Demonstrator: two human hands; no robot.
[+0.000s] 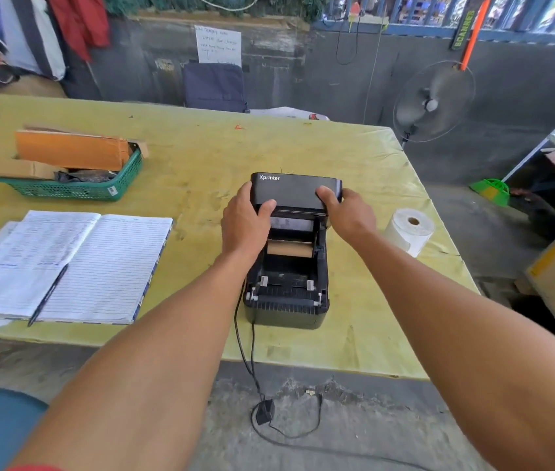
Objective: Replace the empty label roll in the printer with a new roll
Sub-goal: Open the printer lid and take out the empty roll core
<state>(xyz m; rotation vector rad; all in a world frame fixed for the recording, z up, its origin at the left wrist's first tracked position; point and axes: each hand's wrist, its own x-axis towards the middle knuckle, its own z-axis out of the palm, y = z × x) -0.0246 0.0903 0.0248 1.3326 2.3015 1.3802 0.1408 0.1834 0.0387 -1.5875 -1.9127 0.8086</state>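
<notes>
A black Xprinter label printer (286, 300) sits on the yellow-green table (201, 158) with its lid (295, 192) raised. My left hand (244, 222) grips the lid's left edge and my right hand (349, 212) grips its right edge. Inside the open bay lies a bare brown cardboard core (289, 249), the empty roll. A full white label roll (408, 231) stands on the table just right of the printer, clear of both hands.
An open lined notebook (99, 263) with a pen (48, 294) lies at the left. A green basket (75, 188) with cardboard boxes sits at the back left. The printer's cable and adapter (264, 413) trail over the near table edge. A fan (434, 102) stands beyond the far right corner.
</notes>
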